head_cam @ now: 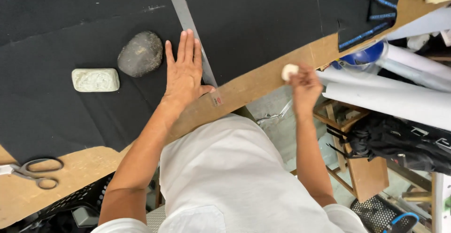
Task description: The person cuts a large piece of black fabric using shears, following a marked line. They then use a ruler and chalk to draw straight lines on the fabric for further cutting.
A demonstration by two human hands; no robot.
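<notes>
The black cloth covers the worktop. On it the metal ruler lies under the left hand, flat with fingers spread. The right hand pinches a small white chalk at the worktop edge.

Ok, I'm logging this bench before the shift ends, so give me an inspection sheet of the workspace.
Surface: brown board table, mostly covered by black fabric.
Job's things: metal ruler on the fabric; pale chalk piece.
Clutter: dark stone, pale block, scissors at the table edge.
Grippers: left hand flat, pressing the ruler; right hand pinching the chalk.
Cables: blue one in a black basket.
Surroundings: white rolls, black bag, wooden stool.
</notes>
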